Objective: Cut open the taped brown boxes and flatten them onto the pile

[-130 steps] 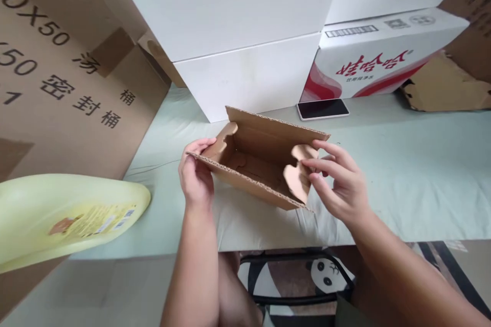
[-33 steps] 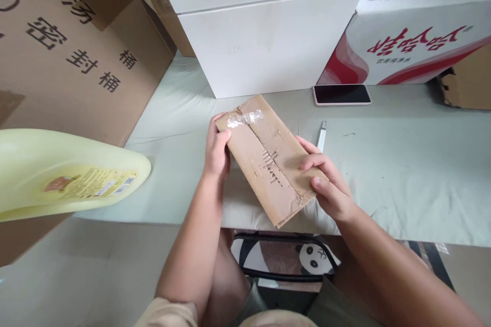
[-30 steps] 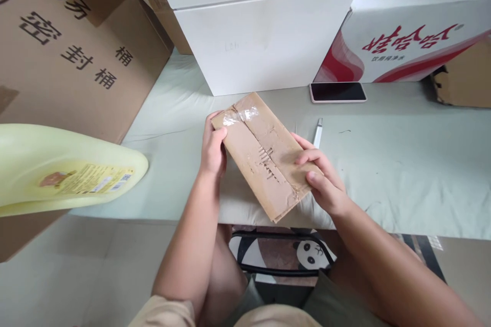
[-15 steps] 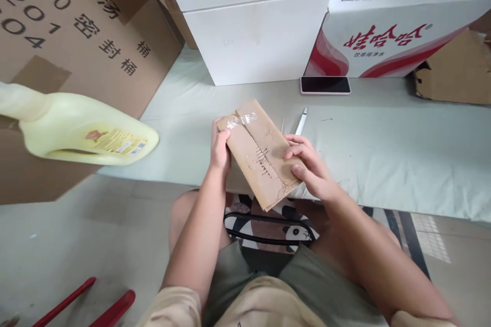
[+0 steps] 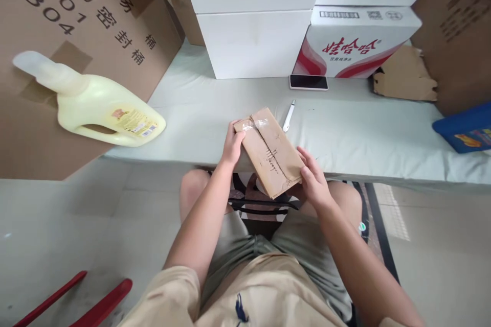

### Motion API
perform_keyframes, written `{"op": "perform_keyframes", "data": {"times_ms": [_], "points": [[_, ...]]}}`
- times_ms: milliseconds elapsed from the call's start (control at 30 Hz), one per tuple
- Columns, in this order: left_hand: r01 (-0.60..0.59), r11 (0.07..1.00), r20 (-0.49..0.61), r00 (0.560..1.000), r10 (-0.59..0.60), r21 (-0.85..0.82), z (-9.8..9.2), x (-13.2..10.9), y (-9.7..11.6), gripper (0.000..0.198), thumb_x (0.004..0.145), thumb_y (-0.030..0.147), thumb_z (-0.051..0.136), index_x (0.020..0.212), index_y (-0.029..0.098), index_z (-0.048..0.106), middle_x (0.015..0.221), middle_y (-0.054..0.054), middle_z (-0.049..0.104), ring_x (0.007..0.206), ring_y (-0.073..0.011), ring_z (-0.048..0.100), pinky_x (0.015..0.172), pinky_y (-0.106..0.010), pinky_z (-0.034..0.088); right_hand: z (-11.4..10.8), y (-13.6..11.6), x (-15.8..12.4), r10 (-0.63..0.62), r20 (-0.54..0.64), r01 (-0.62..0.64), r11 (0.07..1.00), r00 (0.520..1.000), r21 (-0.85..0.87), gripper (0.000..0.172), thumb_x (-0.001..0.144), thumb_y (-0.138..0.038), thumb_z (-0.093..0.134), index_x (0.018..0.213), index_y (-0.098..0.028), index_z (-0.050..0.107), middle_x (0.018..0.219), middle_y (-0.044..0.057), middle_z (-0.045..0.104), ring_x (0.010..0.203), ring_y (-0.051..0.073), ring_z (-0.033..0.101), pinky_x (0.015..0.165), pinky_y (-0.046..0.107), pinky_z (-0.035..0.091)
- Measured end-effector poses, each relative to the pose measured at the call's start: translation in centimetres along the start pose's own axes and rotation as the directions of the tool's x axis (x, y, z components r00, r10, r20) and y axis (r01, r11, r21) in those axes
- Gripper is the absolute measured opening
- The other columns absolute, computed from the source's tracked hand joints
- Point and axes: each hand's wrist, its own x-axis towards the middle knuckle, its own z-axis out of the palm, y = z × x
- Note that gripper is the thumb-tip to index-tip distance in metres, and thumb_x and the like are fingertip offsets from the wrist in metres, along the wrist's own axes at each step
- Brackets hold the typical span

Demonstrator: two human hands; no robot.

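Between my hands is a small brown cardboard box [image 5: 270,153], tilted, with a seam down its top face and shiny clear tape at its far end. My left hand [image 5: 233,144] grips the box's far left corner, thumb on top. At its near right corner my right hand [image 5: 312,176] holds the edge, thumb at the top face; some fingers are hidden behind it. The undersides of the box are out of sight. Just beyond it on the cloth lies a white utility knife [image 5: 289,115].
A phone [image 5: 309,82] lies before white boxes [image 5: 255,43] and a red-and-white carton [image 5: 353,43] on the cloth-covered table [image 5: 184,92]. A yellow bottle [image 5: 111,107] is at left beside a large carton [image 5: 92,25]. A blue container [image 5: 466,127] sits at right.
The view has shifted and widened, bringing the blue container into sight. My right fingers have moved off the box's top face to its edge; both hands still hold the box.
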Motion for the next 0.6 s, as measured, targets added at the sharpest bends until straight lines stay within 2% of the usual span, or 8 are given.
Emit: {"op": "perform_keyframes", "data": {"times_ms": [167,267,333,400,500,533,567,600], "points": [[-0.01,1.0,0.063,0.998,0.009,0.005,-0.2,0.1,-0.3,0.036,0.082,0.044,0.066,0.11,0.025,0.053,0.109,-0.007,0.066,0.103,-0.0265,0.064,0.09,-0.039,0.053,-1.6,-1.1,-5.1,0.056,-0.1,-0.066,0.993,0.993,-0.101,0.056,0.096,-0.071,0.059,0.132,-0.029,0.064,0.142,0.011,0.07,0.133,0.032,0.066,0.116,0.052,0.052],[-0.018,1.0,0.082,0.996,0.018,0.0,0.0,0.2,-0.6,0.036,0.085,0.046,0.065,0.112,0.025,0.053,0.113,-0.008,0.067,0.108,-0.027,0.064,0.094,-0.04,0.053,-2.9,-2.0,-9.9,0.233,-0.118,-0.256,0.934,0.965,-0.248,0.059,0.088,-0.075,0.068,0.122,-0.026,0.069,0.133,0.012,0.073,0.122,0.031,0.072,0.11,0.05,0.056],[-0.019,1.0,0.089,0.996,0.019,0.001,0.2,0.3,-0.8,0.037,0.086,0.047,0.065,0.113,0.025,0.053,0.112,-0.008,0.067,0.108,-0.0271,0.064,0.094,-0.04,0.052,-3.7,-2.3,-13.9,0.421,-0.131,-0.44,0.835,0.898,-0.331,0.068,0.082,-0.083,0.068,0.112,-0.022,0.071,0.115,0.014,0.077,0.109,0.032,0.074,0.1,0.049,0.061],[-0.022,1.0,0.093,0.995,0.022,0.003,0.4,0.3,-0.9,0.036,0.087,0.047,0.065,0.113,0.025,0.053,0.111,-0.007,0.067,0.106,-0.0268,0.065,0.093,-0.04,0.052,-4.2,-2.4,-18.1,0.615,-0.083,-0.598,0.713,0.784,-0.366,0.077,0.077,-0.089,0.066,0.111,-0.019,0.072,0.109,0.015,0.078,0.105,0.034,0.075,0.093,0.049,0.063],[-0.034,0.999,0.086,0.996,0.032,0.015,0.7,0.5,-1.0,0.033,0.088,0.046,0.066,0.112,0.025,0.055,0.112,-0.007,0.069,0.107,-0.0263,0.065,0.093,-0.039,0.052,-4.3,-3.0,-23.5,0.764,0.048,-0.65,0.578,0.644,-0.494,0.082,0.076,-0.089,0.065,0.119,-0.019,0.075,0.124,0.016,0.078,0.122,0.037,0.071,0.106,0.048,0.059],[-0.037,0.999,0.081,0.996,0.035,0.024,0.8,0.5,-1.1,0.033,0.088,0.046,0.066,0.111,0.026,0.055,0.112,-0.007,0.069,0.108,-0.0263,0.065,0.094,-0.039,0.052,-4.2,-3.5,-24.7,0.785,0.072,-0.643,0.553,0.615,-0.53,0.08,0.079,-0.086,0.065,0.122,-0.021,0.076,0.13,0.014,0.077,0.127,0.037,0.07,0.109,0.046,0.058],[-0.04,0.999,0.076,0.996,0.037,0.033,0.9,0.5,-1.1,0.032,0.088,0.046,0.066,0.111,0.026,0.055,0.112,-0.007,0.069,0.109,-0.0264,0.065,0.095,-0.039,0.051,-4.0,-4.0,-25.5,0.79,0.087,-0.624,0.542,0.607,-0.562,0.074,0.081,-0.083,0.065,0.123,-0.023,0.077,0.13,0.012,0.077,0.127,0.036,0.07,0.107,0.043,0.059],[-0.041,0.998,0.071,0.997,0.038,0.043,1.0,0.6,-1.1,0.032,0.088,0.046,0.066,0.11,0.026,0.055,0.112,-0.006,0.068,0.109,-0.0265,0.064,0.096,-0.039,0.051,-3.8,-4.5,-25.9,0.773,0.075,-0.597,0.544,0.63,-0.589,0.066,0.083,-0.079,0.067,0.12,-0.026,0.079,0.125,0.01,0.079,0.122,0.034,0.073,0.102,0.04,0.062]]}}
